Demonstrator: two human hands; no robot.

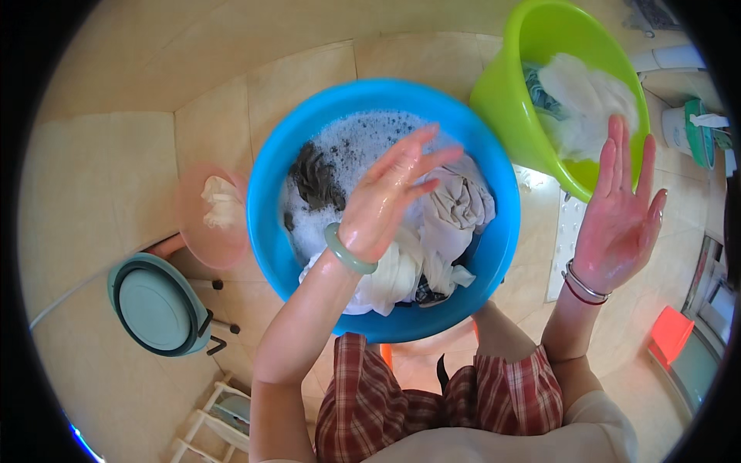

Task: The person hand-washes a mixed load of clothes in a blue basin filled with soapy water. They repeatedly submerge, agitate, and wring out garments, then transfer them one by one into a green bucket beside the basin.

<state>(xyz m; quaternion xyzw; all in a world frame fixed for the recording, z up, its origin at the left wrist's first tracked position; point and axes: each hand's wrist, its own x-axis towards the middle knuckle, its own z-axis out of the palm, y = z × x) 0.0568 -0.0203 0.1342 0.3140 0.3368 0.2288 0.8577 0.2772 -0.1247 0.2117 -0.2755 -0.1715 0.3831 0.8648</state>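
Observation:
My left hand, wet and with a pale green bangle at the wrist, is raised over a blue basin. Its fingers are spread and hold nothing. Below it in the basin are foamy water, a dark cloth at the left, a greyish-white garment at the right and white cloth near the front. My right hand, also wet, is lifted empty with fingers stretched, just in front of a green bucket. White cloth and a teal cloth lie in that bucket.
To the left stand a pink translucent basin with a cream cloth and a grey-green lidded tub. A wooden rack is at lower left. At right are an orange-red dustpan-like object and a green-and-white container.

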